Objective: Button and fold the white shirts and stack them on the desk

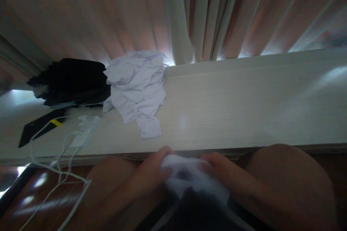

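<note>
Over my lap, between my knees, a bunched white cloth (187,173) is stretched between both hands; blur hides what kind of garment it is. My left hand (159,164) grips its left edge, thumb on top. On the other side my right hand (217,166) is closed on the right edge, its fingers smeared by motion. A dark opening or fold shows in the middle of the cloth. Beyond my hands, a crumpled white shirt-like garment (138,86) lies in a heap on the pale ledge (230,108), one sleeve-like end pointing toward me.
Left of the white heap sits a stack of black folded clothes (76,79). In front of it lie a flat black object (40,128) with a yellow strip and a white power strip (86,130). White cables (65,173) hang over the ledge's edge. Pleated curtains (121,11) hang behind.
</note>
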The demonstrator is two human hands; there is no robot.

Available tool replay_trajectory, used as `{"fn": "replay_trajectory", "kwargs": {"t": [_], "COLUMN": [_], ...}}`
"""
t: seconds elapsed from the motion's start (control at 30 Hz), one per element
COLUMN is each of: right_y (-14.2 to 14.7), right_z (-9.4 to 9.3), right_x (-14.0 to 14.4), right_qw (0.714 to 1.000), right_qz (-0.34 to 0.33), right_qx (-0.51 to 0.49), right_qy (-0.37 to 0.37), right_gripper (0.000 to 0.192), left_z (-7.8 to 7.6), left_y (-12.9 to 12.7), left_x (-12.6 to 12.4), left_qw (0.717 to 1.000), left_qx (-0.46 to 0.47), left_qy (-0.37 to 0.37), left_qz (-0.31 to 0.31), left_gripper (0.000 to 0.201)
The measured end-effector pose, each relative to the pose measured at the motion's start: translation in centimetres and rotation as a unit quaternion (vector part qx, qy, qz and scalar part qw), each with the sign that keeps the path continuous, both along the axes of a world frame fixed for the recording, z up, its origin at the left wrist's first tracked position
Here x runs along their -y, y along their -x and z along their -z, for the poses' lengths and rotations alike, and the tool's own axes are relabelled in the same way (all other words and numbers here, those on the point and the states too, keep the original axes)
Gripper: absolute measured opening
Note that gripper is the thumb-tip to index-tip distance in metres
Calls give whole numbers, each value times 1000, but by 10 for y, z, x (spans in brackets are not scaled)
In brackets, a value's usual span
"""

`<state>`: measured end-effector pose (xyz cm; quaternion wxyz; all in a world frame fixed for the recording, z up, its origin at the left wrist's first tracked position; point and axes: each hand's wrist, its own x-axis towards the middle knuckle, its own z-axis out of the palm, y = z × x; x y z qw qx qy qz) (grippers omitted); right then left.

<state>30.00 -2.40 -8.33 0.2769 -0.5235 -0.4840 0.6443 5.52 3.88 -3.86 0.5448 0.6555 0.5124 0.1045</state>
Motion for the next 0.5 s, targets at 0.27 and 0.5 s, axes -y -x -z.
{"fn": "replay_trajectory", "kwargs": {"t": [0.27,0.5], "right_y": [5,9], "right_z": [-5,-1], "right_x": [6,7], "right_qw": [945,919], "right_qz": [67,60], "right_qx": [-290,-363], "right_qy": [137,142], "right_gripper": [29,33], "left_z": [16,13], "left_y": [5,5], "left_x": [3,5], "left_qw": [1000,998], "left_qx": [-7,42], "left_qy": [-9,-6], "left_qz": [-11,-50], "left_gripper": [12,14]}}
